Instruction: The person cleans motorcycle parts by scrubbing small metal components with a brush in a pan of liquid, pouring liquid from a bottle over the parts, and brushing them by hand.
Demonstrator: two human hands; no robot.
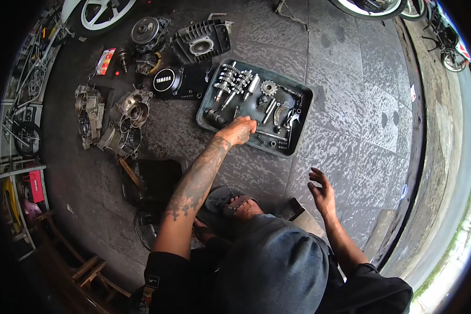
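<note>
My left hand [238,131] is over the near side of a dark tray [309,112], with its fingers curled closed. Whatever may be in them is hidden. Inside the tray lie two gear shafts [228,81], a toothed sprocket [269,87], a pale cylindrical part [251,87], a curved metal piece [281,112] and several springs [282,145]. A dark ridged part [214,116] rests just left of my left hand. My right hand [323,194] hovers above the floor to the right, fingers apart, holding nothing.
Left of the tray are a black YAMAHA cover [178,83], a finned cylinder [201,42], a round clutch assembly [145,31] and opened engine cases [133,110]. A red-and-white packet [105,61] lies farther left. A wooden stool [83,267] stands at lower left; motorcycle wheels show at the top.
</note>
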